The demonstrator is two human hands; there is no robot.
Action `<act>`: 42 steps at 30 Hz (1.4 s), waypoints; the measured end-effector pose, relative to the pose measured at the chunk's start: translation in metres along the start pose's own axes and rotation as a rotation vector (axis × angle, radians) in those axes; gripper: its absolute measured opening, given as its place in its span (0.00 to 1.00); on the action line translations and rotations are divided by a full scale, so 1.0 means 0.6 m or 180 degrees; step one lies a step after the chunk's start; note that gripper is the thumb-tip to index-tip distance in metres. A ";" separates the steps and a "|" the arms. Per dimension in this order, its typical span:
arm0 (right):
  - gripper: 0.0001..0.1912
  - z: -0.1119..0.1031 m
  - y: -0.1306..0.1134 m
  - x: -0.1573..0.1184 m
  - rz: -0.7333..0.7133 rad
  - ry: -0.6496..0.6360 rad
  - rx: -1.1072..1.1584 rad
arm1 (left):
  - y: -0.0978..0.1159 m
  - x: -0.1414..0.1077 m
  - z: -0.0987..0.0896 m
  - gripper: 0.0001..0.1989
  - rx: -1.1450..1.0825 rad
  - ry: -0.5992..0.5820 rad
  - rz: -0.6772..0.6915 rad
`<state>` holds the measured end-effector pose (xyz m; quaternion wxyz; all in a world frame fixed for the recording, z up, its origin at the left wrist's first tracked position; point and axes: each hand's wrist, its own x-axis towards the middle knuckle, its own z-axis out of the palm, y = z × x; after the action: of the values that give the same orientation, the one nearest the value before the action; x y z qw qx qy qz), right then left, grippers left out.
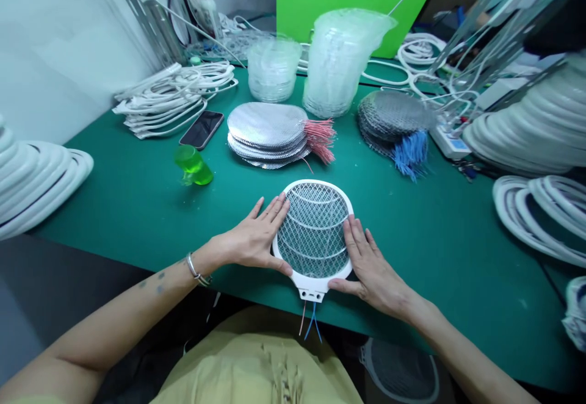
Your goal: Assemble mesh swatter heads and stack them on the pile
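Observation:
A white electric fly swatter head (pixel 313 233) with diamond metal mesh lies flat near the table's front edge. One pinkish wire and blue wires hang from its neck over the edge. My left hand (pixel 260 233), with a silver bracelet at the wrist, rests on the left rim with fingers stretched and thumb apart, close to the neck. On the right rim lies my right hand (pixel 372 266), its fingers also extended and its thumb near the neck. Neither hand is closed round the frame.
Beyond the swatter head are mesh sheets with red wires (pixel 270 126) and darker mesh sheets with blue wires (pixel 394 120). A phone (pixel 202 129) and green tape roll (pixel 195 165) lie left. Clear plastic stacks (pixel 336 65) stand behind; white frames (pixel 540 117) crowd the right side.

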<state>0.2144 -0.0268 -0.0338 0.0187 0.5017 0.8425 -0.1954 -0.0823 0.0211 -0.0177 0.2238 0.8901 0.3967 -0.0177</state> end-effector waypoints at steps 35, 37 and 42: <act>0.59 0.019 -0.039 -0.024 0.0696 -0.0062 0.0402 | 0.009 0.138 -0.014 0.33 -0.0274 0.0444 0.0312; 0.59 0.025 -0.037 -0.024 0.0584 0.0120 0.0267 | -0.003 0.112 -0.043 0.31 -0.0489 0.0708 0.0234; 0.62 0.033 -0.034 -0.023 0.0385 0.0391 0.0017 | -0.089 -0.007 -0.085 0.32 -0.0238 0.3795 -0.1991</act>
<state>0.2007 -0.0540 -0.0429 -0.0226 0.5627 0.8097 -0.1651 -0.1310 0.0703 0.0085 -0.0184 0.5825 0.6918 0.4263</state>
